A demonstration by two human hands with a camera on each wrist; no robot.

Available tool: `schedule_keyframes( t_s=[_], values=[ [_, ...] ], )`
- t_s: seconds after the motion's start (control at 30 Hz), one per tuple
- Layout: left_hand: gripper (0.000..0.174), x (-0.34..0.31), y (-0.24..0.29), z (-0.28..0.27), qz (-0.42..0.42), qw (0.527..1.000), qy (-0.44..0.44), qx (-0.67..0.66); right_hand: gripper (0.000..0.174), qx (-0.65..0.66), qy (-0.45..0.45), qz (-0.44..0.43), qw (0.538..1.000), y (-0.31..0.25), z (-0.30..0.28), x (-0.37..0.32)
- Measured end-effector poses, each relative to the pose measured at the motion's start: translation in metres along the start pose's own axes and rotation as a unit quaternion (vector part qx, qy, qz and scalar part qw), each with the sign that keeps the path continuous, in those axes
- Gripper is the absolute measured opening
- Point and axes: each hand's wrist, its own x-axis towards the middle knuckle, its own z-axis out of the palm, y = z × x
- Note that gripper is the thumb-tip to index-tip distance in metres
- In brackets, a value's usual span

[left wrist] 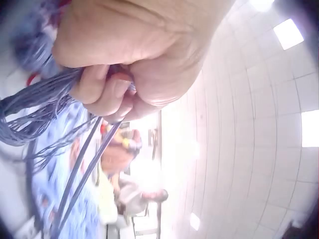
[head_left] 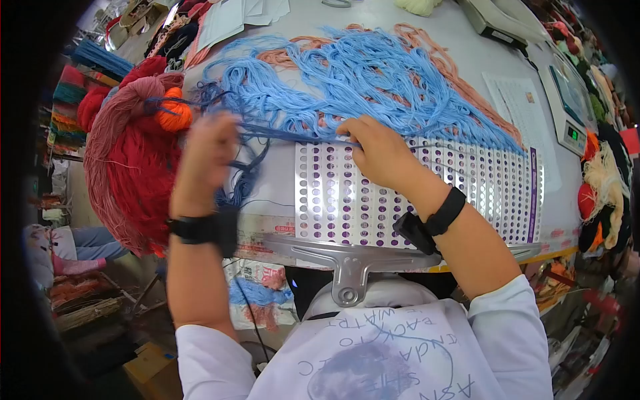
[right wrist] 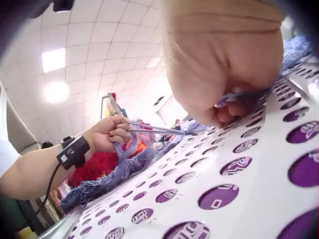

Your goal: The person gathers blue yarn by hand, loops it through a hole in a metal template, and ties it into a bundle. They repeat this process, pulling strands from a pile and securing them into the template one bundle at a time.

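In the head view my left hand [head_left: 212,150], blurred, grips a bundle of dark blue yarn [head_left: 248,183] whose loops hang down onto the table. In the left wrist view the curled fingers hold the bundle of yarn [left wrist: 37,102], and two taut strands run away from them. Those strands [head_left: 277,133] stretch across to my right hand [head_left: 383,152], which pinches the yarn low over a white board [head_left: 353,230] with rows of purple-backed holes. My palm partly hides that pinch in the right wrist view. Light blue yarn [head_left: 380,70] lies spread just beyond both hands.
Salmon-coloured yarn [head_left: 443,63] lies under and beside the light blue. Red and pink hanks [head_left: 130,160] with an orange ball [head_left: 175,110] hang at the left. A digital scale [head_left: 570,127] stands at right, papers [head_left: 230,20] at back. A metal bracket [head_left: 347,257] lines the front edge.
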Motion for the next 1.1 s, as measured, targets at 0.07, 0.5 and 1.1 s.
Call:
schedule_keyframes(
  t_s=[0.07,0.5,1.1],
  values=[
    [0.019,0.004,0.034,-0.050,0.000,0.998,0.055,-0.042,0.033,0.006,0.006,0.009,1.000,-0.001,0.000,0.001],
    [0.035,-0.046,0.044,0.048,-0.069,0.980,-0.107,-0.152,0.021,0.275,0.031,0.126,0.953,-0.057,-0.024,-0.010],
    [0.040,-0.112,0.007,0.114,-0.076,0.942,-0.102,-0.312,0.011,0.593,-0.048,0.172,0.785,-0.110,-0.032,-0.052]
  ],
)
